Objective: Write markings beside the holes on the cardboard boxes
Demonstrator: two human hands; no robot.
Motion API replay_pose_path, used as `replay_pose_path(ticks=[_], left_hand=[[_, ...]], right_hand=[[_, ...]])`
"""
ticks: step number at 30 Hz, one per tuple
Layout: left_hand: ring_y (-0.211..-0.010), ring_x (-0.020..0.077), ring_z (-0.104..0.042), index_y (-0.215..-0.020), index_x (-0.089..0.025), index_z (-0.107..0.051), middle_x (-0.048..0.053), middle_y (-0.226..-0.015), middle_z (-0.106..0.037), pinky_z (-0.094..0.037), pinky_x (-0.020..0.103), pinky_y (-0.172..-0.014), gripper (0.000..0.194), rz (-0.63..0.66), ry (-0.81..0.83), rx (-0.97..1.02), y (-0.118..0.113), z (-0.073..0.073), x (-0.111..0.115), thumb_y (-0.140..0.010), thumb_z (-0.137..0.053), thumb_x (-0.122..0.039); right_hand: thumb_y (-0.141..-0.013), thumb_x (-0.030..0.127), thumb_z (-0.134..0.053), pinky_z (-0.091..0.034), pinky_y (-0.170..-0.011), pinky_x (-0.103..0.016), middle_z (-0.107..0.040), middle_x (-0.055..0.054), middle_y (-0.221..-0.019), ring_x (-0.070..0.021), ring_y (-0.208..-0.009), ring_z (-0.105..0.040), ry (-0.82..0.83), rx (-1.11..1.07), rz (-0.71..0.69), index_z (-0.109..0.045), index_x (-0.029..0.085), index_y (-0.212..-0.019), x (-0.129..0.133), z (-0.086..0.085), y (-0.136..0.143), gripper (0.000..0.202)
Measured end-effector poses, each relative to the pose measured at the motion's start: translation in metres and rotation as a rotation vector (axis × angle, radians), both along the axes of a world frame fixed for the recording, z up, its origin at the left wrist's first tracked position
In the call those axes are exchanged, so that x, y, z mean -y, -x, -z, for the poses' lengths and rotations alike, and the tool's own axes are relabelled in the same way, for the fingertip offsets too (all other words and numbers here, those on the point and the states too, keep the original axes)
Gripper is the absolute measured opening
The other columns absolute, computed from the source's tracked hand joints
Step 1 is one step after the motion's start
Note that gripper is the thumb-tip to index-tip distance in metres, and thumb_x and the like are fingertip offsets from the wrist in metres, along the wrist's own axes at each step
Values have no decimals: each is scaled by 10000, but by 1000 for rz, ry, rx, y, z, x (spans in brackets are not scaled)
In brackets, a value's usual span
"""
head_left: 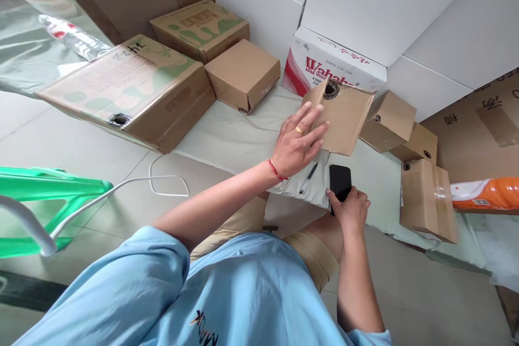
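Note:
My left hand, with a gold ring and a red bracelet, lies with fingers outstretched against the left side of a brown cardboard box. That box has a dark-rimmed hole in its upper corner. Low at the bed's edge, my right hand grips the bottom end of a black smartphone, thumb on its left side and fingers on the right. A dark pen lies on the pale cloth between the two hands.
Green-printed cartons and a small plain box stand left. Behind is a Wahaha carton. Several small boxes and an orange bottle are right. A green stool and white cable are at lower left.

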State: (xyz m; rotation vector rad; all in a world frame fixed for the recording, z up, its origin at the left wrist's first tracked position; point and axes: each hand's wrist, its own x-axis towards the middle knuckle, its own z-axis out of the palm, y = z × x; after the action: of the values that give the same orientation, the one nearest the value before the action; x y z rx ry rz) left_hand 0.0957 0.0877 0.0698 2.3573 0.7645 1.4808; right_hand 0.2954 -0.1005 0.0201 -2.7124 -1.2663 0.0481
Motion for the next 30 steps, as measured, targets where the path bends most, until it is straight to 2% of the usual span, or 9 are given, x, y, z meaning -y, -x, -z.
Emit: replay_pose_path(ticks=[3, 6, 9, 11, 17, 21, 25, 28, 30], left_hand=[[-1711, 354, -278, -1388, -266, -662, 133, -1735, -489, -372, 595, -1322, 474, 61, -27, -79, -3, -6, 2, -1058, -608, -602], [-1732, 390, -198, -1238, -260, -693, 131, -1765, -447, -248, 688, -1357, 503, 17, -12, -144, -6, -8, 10, -984, -687, -694], [-1711, 368, -281, -1266, -258, -675, 149, -1757, -454, -17, 719, -1384, 420, 7, -57, -233, -9, -7, 14, -1035, -662, -608], [-1704, 345, -307, -1410, -249, -621, 172, -1767, -429, 33, 697, -1390, 474, 39, -88, -287, -10, -7, 14, -1049, -660, -553], [-1744, 296, -143, -1690, -174, -372, 178, -1809, -345, -124, 585, -1429, 687, 41, -101, -315, -14, -11, 10, -1033, -572, -203], [-1738, 282, -172, -1716, -174, -327, 178, -1810, -341, -135, 571, -1435, 743, 78, -82, -314, -15, -17, 2, -1001, -528, -144], [-1737, 298, -185, -1703, -172, -346, 192, -1805, -342, -143, 601, -1424, 749, 105, -90, -325, -14, -19, -7, -982, -545, -141], [-1727, 315, -230, -1673, -139, -385, 220, -1781, -380, -197, 600, -1409, 717, 90, -129, -315, -14, -17, -10, -977, -557, -128], [-1718, 322, -263, -1653, -118, -412, 236, -1760, -413, -231, 589, -1400, 695, 91, -153, -301, -15, -16, -9, -975, -566, -121]], right_hand=[[-886, 695, -745, -478, -1052, -581, -598, -331, -1352, -496, -1263, -550, -3, -9, 0, -642, 39, -1383, 6, 1, -2, 829], [-877, 711, -751, -481, -1047, -583, -598, -323, -1349, -490, -1259, -543, 6, -16, -19, -653, 49, -1377, 11, 1, -5, 835], [-852, 673, -800, -487, -1040, -567, -586, -316, -1385, -481, -1261, -541, 42, -13, -51, -632, 51, -1425, 14, 0, -8, 862], [-838, 653, -819, -489, -1035, -561, -587, -308, -1384, -475, -1262, -544, 51, -15, -52, -617, 59, -1455, 16, 1, -9, 880], [-790, 588, -828, -476, -1059, -596, -636, -288, -1214, -484, -1207, -577, -2, -27, -13, -641, 38, -1350, 20, 6, -8, 808], [-748, 573, -822, -539, -994, -550, -617, -233, -1209, -420, -1088, -649, -67, -105, 63, -634, 87, -1303, 29, 4, -11, 761], [-726, 604, -789, -576, -946, -530, -600, -214, -1225, -404, -1103, -656, -187, -166, 143, -614, 136, -1262, 32, -14, -19, 732], [-753, 658, -749, -528, -1085, -565, -607, -238, -1241, -437, -1323, -570, -393, -129, 80, -593, 131, -1257, 23, -42, -13, 745], [-767, 705, -751, -518, -1111, -576, -607, -223, -1272, -418, -1343, -562, -540, -106, 21, -576, 154, -1284, 11, -66, 0, 776]])
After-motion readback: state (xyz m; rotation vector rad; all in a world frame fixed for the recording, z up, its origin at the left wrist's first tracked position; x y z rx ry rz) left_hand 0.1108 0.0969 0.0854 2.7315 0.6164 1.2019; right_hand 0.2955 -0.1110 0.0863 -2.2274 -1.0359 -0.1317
